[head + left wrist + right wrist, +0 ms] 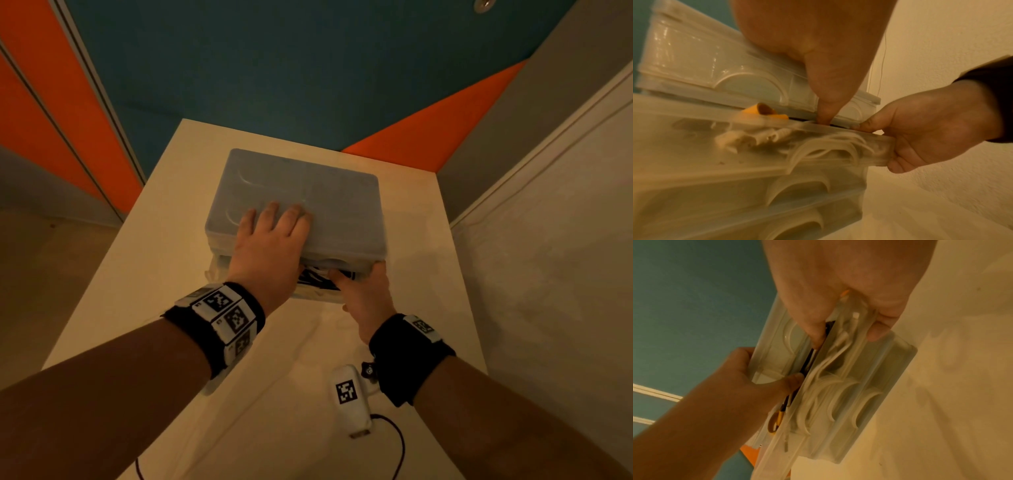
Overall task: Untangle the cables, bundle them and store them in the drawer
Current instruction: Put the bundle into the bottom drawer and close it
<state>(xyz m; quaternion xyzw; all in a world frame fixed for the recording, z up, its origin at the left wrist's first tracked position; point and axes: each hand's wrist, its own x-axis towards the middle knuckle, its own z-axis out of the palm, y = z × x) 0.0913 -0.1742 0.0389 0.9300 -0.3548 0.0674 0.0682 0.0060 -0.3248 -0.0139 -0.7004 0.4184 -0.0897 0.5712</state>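
We are pressing our left hand [270, 236] flat on the box [342, 205] | our right hand [366, 291] grip is pinching the drawer [869, 146] front | white cables [818, 146] are lying inside

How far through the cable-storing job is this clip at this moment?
Nearly finished. Done: white cables already lie inside the top drawer of the plastic drawer unit. In hand: the left hand rests on the unit's top while the right hand grips the drawer front, slightly open. Left: shutting the drawer. Whether the cables are bundled cannot be told.

Dim amber light, blurred wide-angle wrist views.
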